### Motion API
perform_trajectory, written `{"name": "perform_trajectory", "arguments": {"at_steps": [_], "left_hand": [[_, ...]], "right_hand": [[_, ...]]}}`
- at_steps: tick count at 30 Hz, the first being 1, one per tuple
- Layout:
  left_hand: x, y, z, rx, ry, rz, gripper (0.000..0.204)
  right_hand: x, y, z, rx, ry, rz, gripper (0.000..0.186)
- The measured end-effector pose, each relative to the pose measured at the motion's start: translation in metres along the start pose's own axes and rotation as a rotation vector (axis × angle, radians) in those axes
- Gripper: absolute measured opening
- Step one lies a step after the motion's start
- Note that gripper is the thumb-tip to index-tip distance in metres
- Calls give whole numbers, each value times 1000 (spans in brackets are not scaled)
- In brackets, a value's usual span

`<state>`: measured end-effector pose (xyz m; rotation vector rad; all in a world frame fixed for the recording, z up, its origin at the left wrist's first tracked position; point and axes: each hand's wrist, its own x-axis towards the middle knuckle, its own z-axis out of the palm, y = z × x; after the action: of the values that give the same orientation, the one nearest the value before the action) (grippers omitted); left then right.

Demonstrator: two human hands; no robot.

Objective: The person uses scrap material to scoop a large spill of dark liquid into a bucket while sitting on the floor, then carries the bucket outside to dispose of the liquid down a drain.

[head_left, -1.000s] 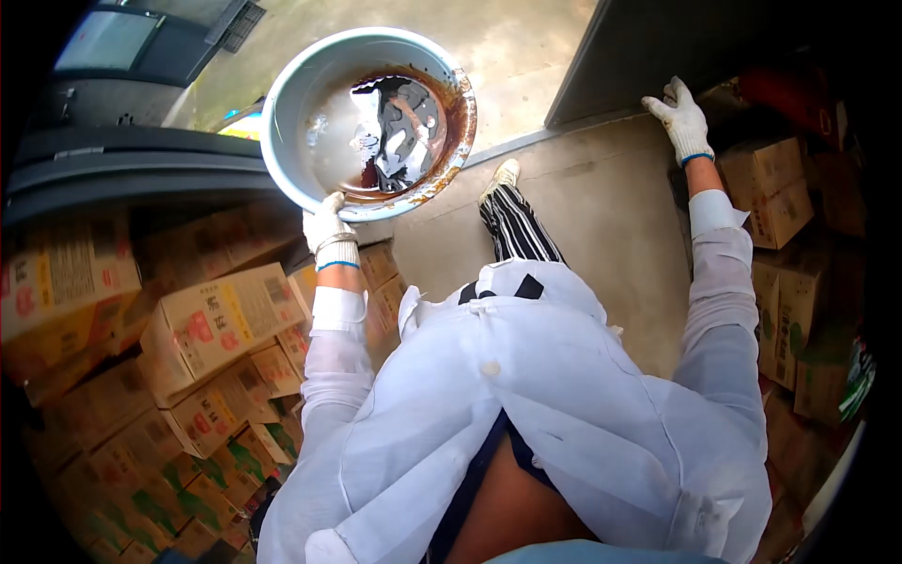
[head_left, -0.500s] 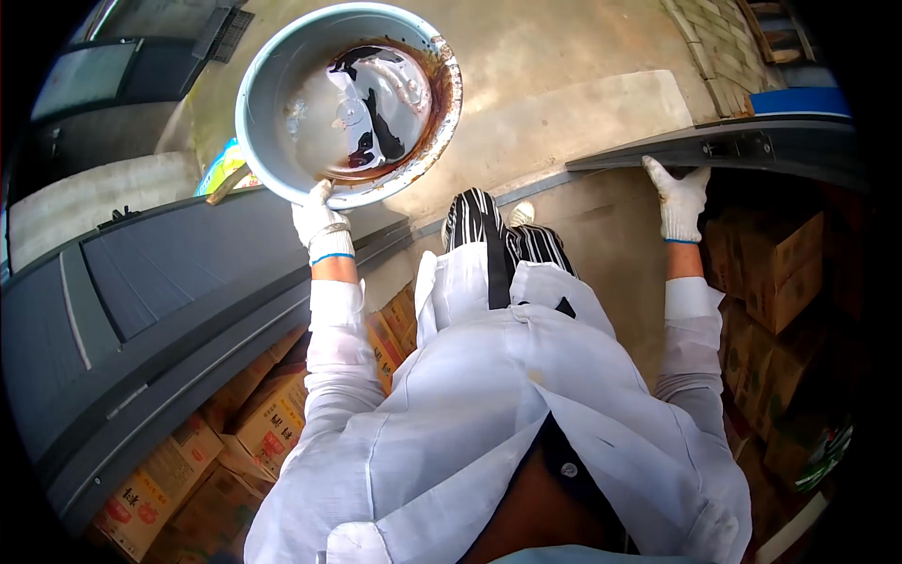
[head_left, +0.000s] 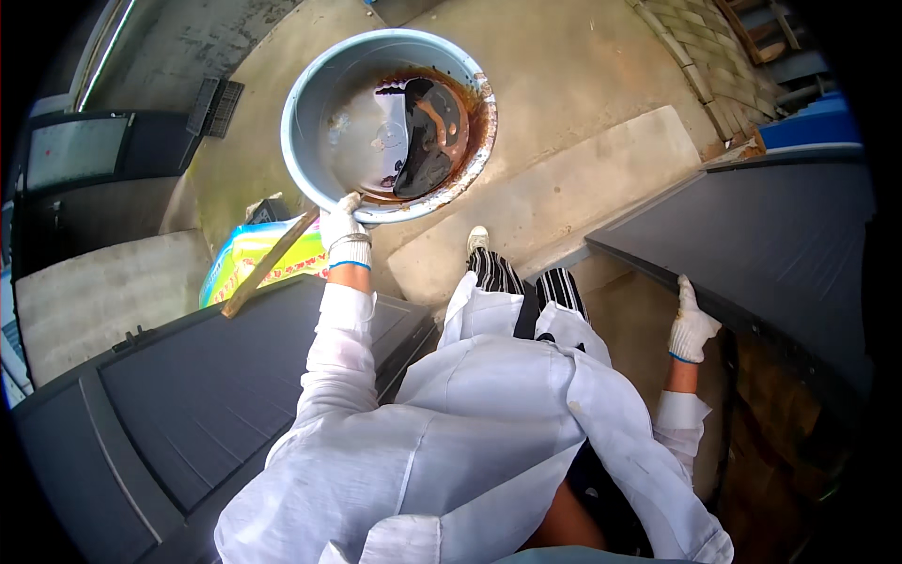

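My left hand (head_left: 343,232), in a white knit glove, grips the near rim of a light blue basin (head_left: 310,103). Dark brown liquid (head_left: 432,150) pools on its right side, with brown stains up the wall and over the rim. The basin is held out ahead of me above the floor. On my right, a dark grey door (head_left: 752,244) stands swung outward. My gloved right hand (head_left: 692,324) is closed at its edge, one digit laid along the door's face and the others partly hidden.
A second grey door panel (head_left: 197,385) stands on my left. Beyond it are a wooden stick (head_left: 272,261) and a bright printed bag (head_left: 240,246). A low concrete step (head_left: 564,179) crosses the ground ahead. A blue object (head_left: 813,122) lies past the right door. Dark space shows lower right.
I have stepped forward through the doorway. The basin has shifted right and slightly lower in view, its liquid sloshing. The right door shows more of its face, and my right hand sits lower.
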<state>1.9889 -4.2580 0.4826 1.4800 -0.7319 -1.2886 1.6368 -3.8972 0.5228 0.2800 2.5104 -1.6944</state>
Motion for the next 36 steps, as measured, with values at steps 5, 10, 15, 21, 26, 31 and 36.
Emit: {"name": "perform_trajectory", "arguments": {"at_steps": [5, 10, 15, 21, 26, 31, 36], "left_hand": [[72, -9, 21, -54, -78, -12, 41], [123, -6, 35, 92, -166, 29, 37], [169, -35, 40, 10, -24, -40, 49], [235, -43, 49, -114, 98, -29, 49], [268, -17, 80, -111, 238, -28, 46], [288, 36, 120, -290, 383, 54, 39], [344, 32, 106, -130, 406, 50, 33]], "right_hand": [[46, 39, 2, 14, 30, 283, 43], [40, 8, 4, -383, 74, 223, 88], [72, 88, 18, -114, 55, -14, 68], [-7, 87, 183, -81, -590, 697, 40], [-28, 5, 397, 165, -1362, 831, 53], [-152, -53, 557, 182, -1920, 956, 56], [-255, -84, 650, 225, -1878, 1151, 60]]}}
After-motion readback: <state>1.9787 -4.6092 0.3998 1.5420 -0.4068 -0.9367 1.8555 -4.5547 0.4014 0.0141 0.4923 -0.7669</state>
